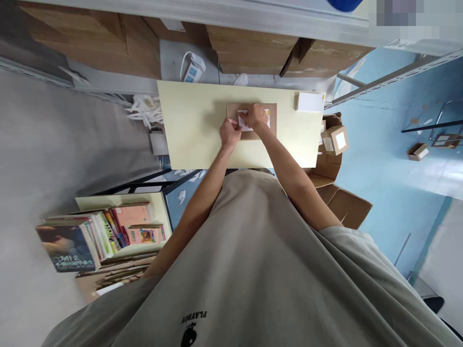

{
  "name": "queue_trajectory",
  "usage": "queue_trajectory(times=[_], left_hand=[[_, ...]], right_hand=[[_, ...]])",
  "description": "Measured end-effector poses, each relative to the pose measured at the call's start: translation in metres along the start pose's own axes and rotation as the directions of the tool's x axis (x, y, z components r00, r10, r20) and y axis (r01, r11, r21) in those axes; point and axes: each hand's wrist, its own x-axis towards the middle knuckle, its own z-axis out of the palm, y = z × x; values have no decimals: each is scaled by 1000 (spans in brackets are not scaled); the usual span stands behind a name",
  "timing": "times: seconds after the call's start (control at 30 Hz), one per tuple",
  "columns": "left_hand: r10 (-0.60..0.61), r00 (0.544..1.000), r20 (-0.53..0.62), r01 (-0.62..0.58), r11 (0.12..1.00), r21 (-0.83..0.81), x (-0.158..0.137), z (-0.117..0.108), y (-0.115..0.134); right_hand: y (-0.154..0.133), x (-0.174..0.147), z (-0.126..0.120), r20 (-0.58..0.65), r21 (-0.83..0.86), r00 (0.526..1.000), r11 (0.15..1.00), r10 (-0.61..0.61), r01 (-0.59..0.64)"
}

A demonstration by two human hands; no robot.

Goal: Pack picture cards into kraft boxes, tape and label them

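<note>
A brown cardboard box point(273, 126) lies on the pale yellow tabletop point(197, 127), and a white label point(267, 119) with a small yellow mark sits on its upper face. My left hand point(230, 131) is closed at the box's near left corner, its fingertips reaching the label's left edge. Bent over the label is my right hand point(256, 115), fingers curled and pressed together on it. That hand hides the middle of the label, so its print is covered.
A stack of white labels point(310, 102) rests at the table's right end. Behind the table are a power strip point(193, 71) and large cartons point(253, 53) under a shelf. Books point(104, 231) stand on a low shelf at left; a small box point(334, 140) is at right.
</note>
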Motion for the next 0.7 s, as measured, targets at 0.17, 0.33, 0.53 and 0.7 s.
queue_trajectory(times=[0.17,0.33,0.53,0.7], left_hand=[[-56,998,0,56,998,-19,9,0,-3],[-84,996,-2,84,996,-4,8,-2,0],[-26,1000,-10,25,997,-76,4,-7,4],[-94,995,-17,91,987,-135,-18,-38,-12]], right_hand=[[3,-24,-2,57,-109,996,992,70,-64],[43,-56,-20,-57,2,980,981,191,-192],[101,-86,-33,-237,173,910,936,340,-305],[131,-105,-3,-298,378,913,913,280,-157]])
